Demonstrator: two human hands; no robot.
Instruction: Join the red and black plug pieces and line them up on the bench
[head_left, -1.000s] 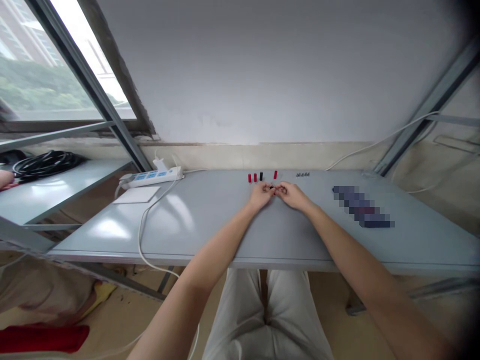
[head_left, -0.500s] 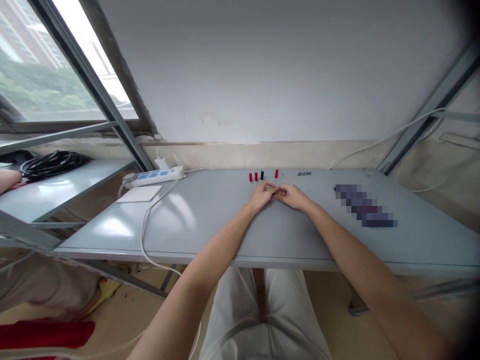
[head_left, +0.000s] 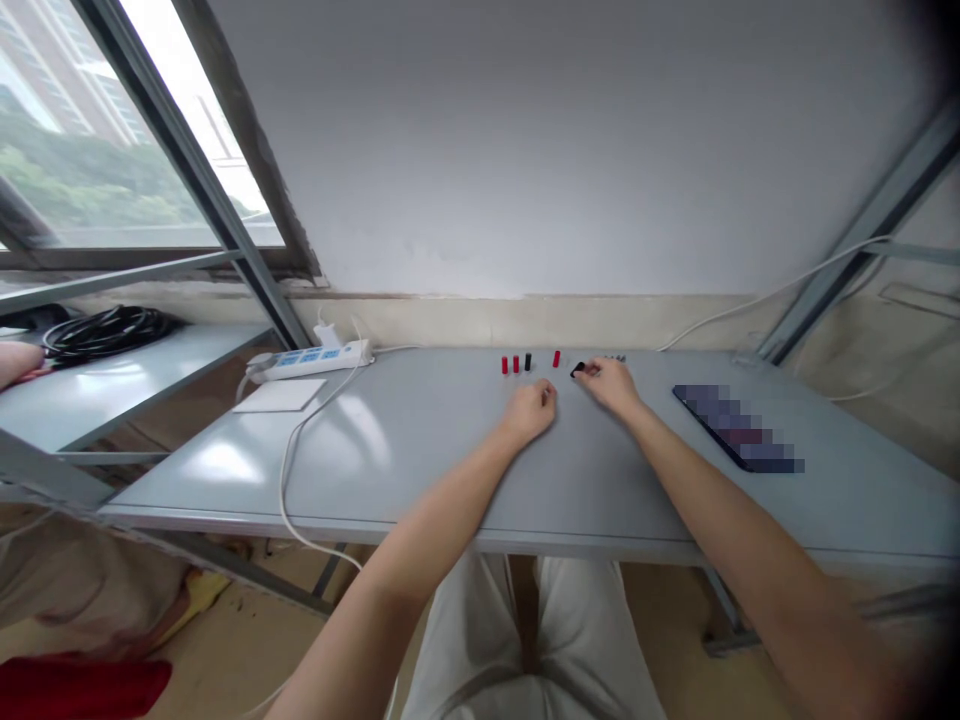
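Observation:
On the grey table my right hand (head_left: 611, 383) pinches a small black cylinder (head_left: 577, 369) between thumb and fingertips, low over the surface. My left hand (head_left: 532, 408) rests closer to me with its fingers curled in; whatever they may hold is hidden. Beyond it stand two small red cylinders (head_left: 510, 365) side by side, with an upright black cylinder (head_left: 528, 361) to their right. Another red cylinder (head_left: 556, 358) stands apart, between that group and my right hand. Several tiny dark pieces (head_left: 617, 358) lie behind my right hand, which partly covers them.
A phone (head_left: 739, 430) with a blurred screen lies to the right on the table (head_left: 420, 450). On the left are a white power strip (head_left: 315, 360), a white flat box (head_left: 281, 395) and a trailing white cable (head_left: 285, 460). Coiled black cable (head_left: 109, 335) sits on a side shelf.
My hands were together at the middle; now they are apart. The right has moved right and holds the black cylinder in view. The left has drawn slightly toward me, fingers curled.

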